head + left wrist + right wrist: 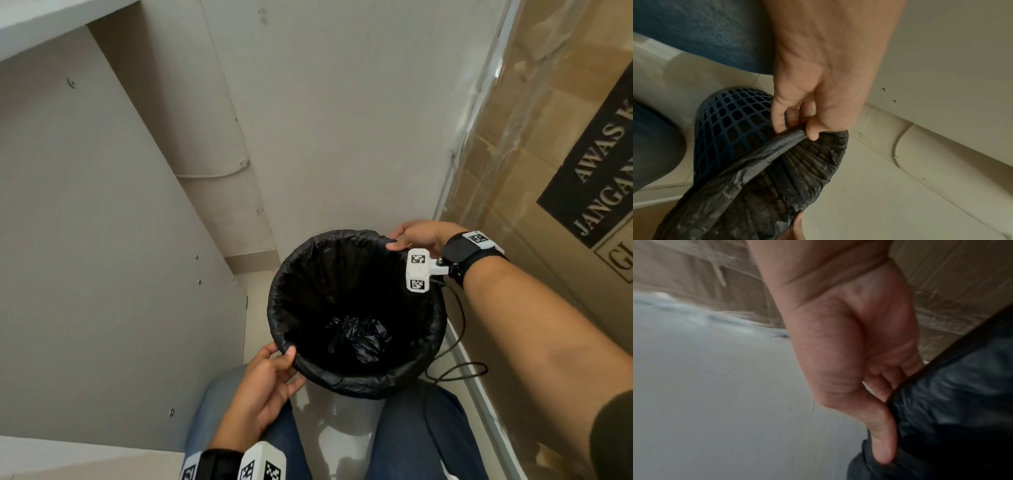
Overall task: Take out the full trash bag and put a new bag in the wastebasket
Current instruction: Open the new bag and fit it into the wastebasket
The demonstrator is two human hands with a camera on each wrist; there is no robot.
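Observation:
A black trash bag (356, 380) lines the blue mesh wastebasket (731, 116), its edge folded over the rim. Crumpled black plastic (359, 337) lies at the bag's bottom. My left hand (289, 363) pinches the folded edge at the near left of the rim, thumb on top and fingers underneath; the left wrist view shows this pinch (795, 129) on the bag (777, 178). My right hand (397, 240) holds the far right of the rim. In the blurred right wrist view its thumb (884, 443) lies over the bag (962, 394) and the fingers (890, 386) tuck behind the edge.
A film-wrapped cardboard box (548, 137) stands close on the right. The wall (342, 120) is right behind the basket and a grey cabinet panel (85, 240) is on the left. A black cable (459, 370) loops on the tiled floor. My knees in jeans (411, 438) flank the basket.

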